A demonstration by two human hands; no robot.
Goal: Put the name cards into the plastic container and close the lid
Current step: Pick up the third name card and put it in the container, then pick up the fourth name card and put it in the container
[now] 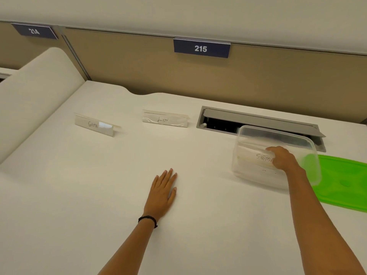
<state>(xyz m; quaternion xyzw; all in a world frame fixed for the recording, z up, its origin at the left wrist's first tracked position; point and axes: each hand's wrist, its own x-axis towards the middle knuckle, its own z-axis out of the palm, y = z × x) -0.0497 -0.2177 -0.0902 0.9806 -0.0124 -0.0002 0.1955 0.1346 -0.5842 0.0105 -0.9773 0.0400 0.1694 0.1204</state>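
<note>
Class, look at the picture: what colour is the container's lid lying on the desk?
Bright green. The lid shows at the right edge of the head view.

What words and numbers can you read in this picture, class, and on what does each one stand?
"215": blue sign on the partition.
"214": second blue sign, far left.
"GAMA": name card on the desk; a white patch hides the rest.
"LION": name card on the desk.
"SIGMA": card inside the plastic container, under the right hand.

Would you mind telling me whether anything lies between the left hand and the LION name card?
Nothing visible does: only bare desk lies between the left hand, flat on it, and the LION card.
</note>
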